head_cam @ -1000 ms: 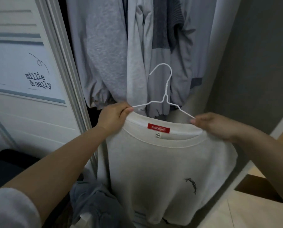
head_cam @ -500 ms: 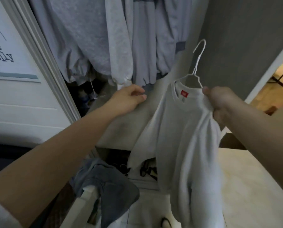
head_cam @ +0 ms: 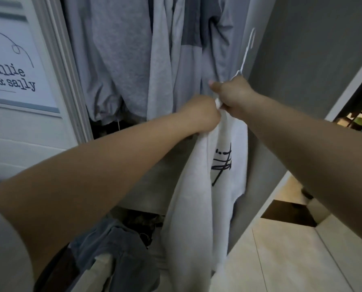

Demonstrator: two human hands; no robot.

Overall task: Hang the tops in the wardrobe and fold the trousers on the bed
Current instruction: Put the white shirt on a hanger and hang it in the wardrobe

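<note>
Head view: the right hand [head_cam: 231, 94] grips the hanger [head_cam: 247, 49] at the top [head_cam: 199, 186]'s neck. The left hand [head_cam: 201, 114] pinches the top's cloth just beside it. The top is not hung yet. Grey clothes [head_cam: 123, 60] crowd the wardrobe [head_cam: 55, 49] ahead. Trousers [head_cam: 121, 251] lie below, unfolded.

1. Top [head_cam: 197, 207]: white cloth, soft and matt, with a dark printed mark.
2. Hanger [head_cam: 248, 46]: thin white wire, smooth.
3. Hung clothes [head_cam: 121, 60]: grey knit cloth, matt, slightly fuzzy.
4. Door [head_cam: 17, 127]: white, smooth, with a faint sheen.
5. Floor [head_cam: 281, 260]: pale, smooth tiles.
6. Wall [head_cam: 312, 60]: grey, matt.
</note>
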